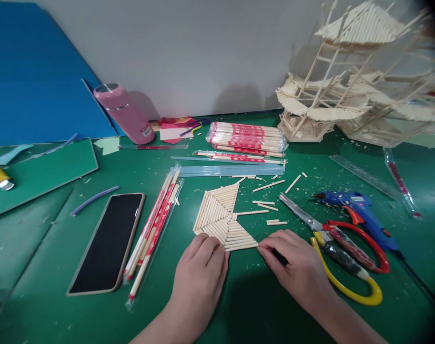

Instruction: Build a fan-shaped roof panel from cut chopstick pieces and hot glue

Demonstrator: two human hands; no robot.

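Observation:
A flat, many-sided panel of short wooden sticks (217, 215) lies on the green table, its right side open around a single stick spoke. My left hand (201, 272) has its fingers curled over the panel's near-left edge. At the near-right corner, my right hand (292, 263) pinches the end of the outermost stick between thumb and fingertips. Beyond the right hand lie scissors (332, 239) with one red and one yellow handle, blades pointing away to the left. A blue hot glue gun (364, 215) rests to their right. Loose cut sticks (269, 205) are scattered beside the panel.
A phone (108, 243) and wrapped chopsticks (156, 229) lie at left. Farther back are a chopstick bundle (246, 136), blue strips (228, 170) and a pink bottle (126, 114). A stick-built tower model (321, 112) stands back right. Blue boards (34, 76) lean at back left.

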